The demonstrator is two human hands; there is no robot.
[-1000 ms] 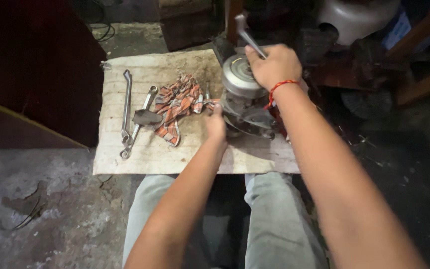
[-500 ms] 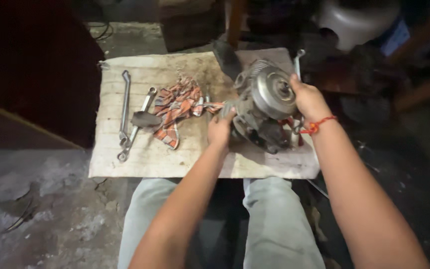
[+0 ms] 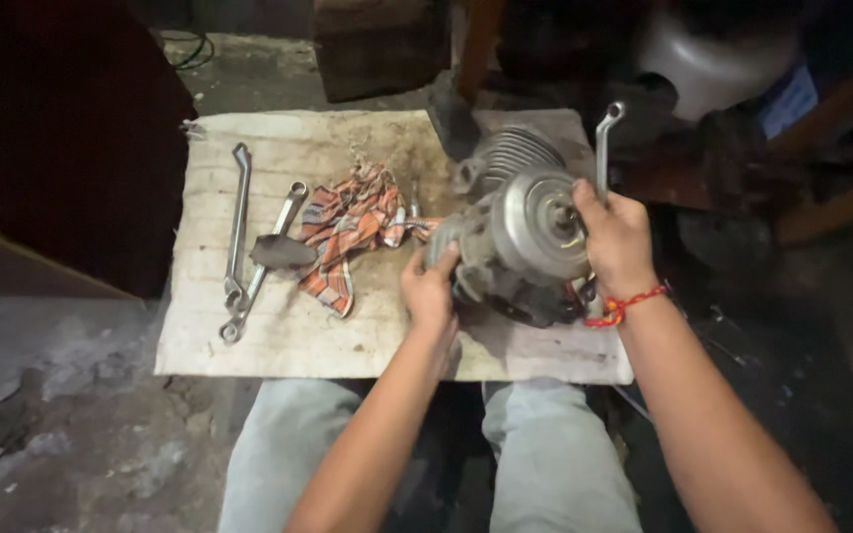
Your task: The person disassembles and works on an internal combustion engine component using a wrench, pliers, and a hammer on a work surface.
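Wrenches (image 3: 239, 232) lie at the left of the dirty board (image 3: 278, 336), then a striped cloth (image 3: 348, 232). Next, the left hand (image 3: 429, 291) grips the left side of the small engine (image 3: 515, 242), which stands on the board's right part. The right hand (image 3: 616, 237) holds a bent wrench (image 3: 604, 143) against the engine's round wheel.

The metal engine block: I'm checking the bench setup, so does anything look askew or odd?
The grey finned metal engine block sits tilted between the left hand and right hand, which also holds a bent silver wrench. The orange checked rag lies crumpled.
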